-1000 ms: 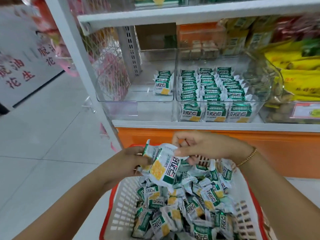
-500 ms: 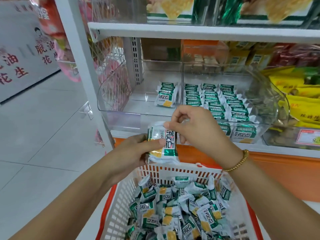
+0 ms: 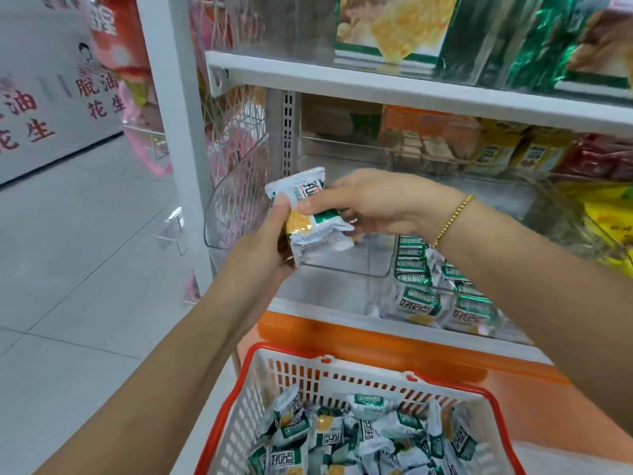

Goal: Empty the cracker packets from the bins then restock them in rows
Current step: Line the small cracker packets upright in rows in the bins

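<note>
A small stack of green-and-white cracker packets [image 3: 310,221] is held up in front of the left clear bin [image 3: 346,269]. My left hand [image 3: 263,245] grips the stack from below, thumb on its front. My right hand [image 3: 370,204] pinches the top packets from the right. The right clear bin [image 3: 411,317] holds packets standing in rows [image 3: 416,265], partly hidden by my right forearm. Below, a white basket with a red rim [image 3: 342,354] holds several loose packets [image 3: 363,437].
A white shelf board [image 3: 411,87] runs above the bins with large snack bags on it. Yellow and red bags [image 3: 596,207] fill the bins at right. A white upright post [image 3: 178,132] stands left of the shelf; grey tiled floor [image 3: 75,255] lies to the left.
Both hands lifted the packets out of the basket and carried them up to the left bin. The view has moved closer to the shelf.
</note>
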A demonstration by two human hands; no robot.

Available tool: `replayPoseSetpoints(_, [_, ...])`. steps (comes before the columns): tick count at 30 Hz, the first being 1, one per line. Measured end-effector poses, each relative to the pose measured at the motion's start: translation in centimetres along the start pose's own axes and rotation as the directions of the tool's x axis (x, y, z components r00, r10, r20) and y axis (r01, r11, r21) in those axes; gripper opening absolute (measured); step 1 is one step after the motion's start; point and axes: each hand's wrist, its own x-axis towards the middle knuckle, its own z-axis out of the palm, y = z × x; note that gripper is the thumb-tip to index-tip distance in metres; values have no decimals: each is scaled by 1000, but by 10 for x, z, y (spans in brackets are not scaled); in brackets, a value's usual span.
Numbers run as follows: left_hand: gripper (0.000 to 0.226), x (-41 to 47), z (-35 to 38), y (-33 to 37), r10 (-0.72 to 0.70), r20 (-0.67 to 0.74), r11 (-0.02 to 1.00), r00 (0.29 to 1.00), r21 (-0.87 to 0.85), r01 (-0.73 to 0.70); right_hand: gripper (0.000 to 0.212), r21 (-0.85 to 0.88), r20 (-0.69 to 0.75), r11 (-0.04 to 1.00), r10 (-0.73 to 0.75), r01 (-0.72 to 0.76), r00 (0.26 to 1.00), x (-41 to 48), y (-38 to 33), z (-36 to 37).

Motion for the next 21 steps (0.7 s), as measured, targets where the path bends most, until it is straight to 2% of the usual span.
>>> replayPoseSetpoints(1, [42, 4, -2, 2, 26, -59, 990, 998, 141, -17, 41, -17, -11, 1000, 15, -16, 1000, 10, -4, -5])
replayPoseSetpoints(2, [37, 7, -5, 2, 91, -113, 934, 989, 355, -45, 40, -46, -31, 999, 15, -16, 999, 19, -8, -11])
replayPoseSetpoints(3, [33, 9, -8, 2, 193, -144, 812, 971, 579, -75, 43, -137, -65, 991, -9, 0, 998, 28, -10, -18])
replayPoseSetpoints(4, [33, 9, -13, 1, 298, -125, 647, 947, 755, -104, 46, -295, -103, 956, -44, 11, 994, 36, -12, -22])
replayPoseSetpoints(5, [35, 10, -18, 0, 372, -80, 508, 925, 851, -130, 48, -474, -120, 880, -80, 14, 990, 45, -12, -25])
replayPoseSetpoints(6, [34, 12, -23, -3, 404, -38, 415, 914, 898, -146, 51, -632, -120, 775, -97, -1, 988, 53, -10, -26])
replayPoseSetpoints(8, [23, 14, -29, -8, 404, 25, 310, 914, 937, -163, 57, -826, -82, 562, -55, -37, 995, 68, -1, -23])
replayPoseSetpoints(11, [17, 13, -32, -10, 381, 103, 243, 919, 948, -207, 60, -943, -21, 331, 46, -35, 999, 90, 18, -15])
replayPoseSetpoints(13, [17, 12, -35, -10, 384, 139, 242, 913, 939, -245, 70, -973, -17, 230, 86, -36, 996, 95, 28, -13])
replayPoseSetpoints(17, [21, 11, -43, -10, 370, 193, 212, 909, 935, -285, 82, -974, -81, 201, 133, -107, 988, 93, 40, -16])
replayPoseSetpoints(21, [29, 4, -46, -14, 356, 202, 202, 912, 937, -286, 87, -982, -136, 115, 98, -147, 986, 92, 37, -16])
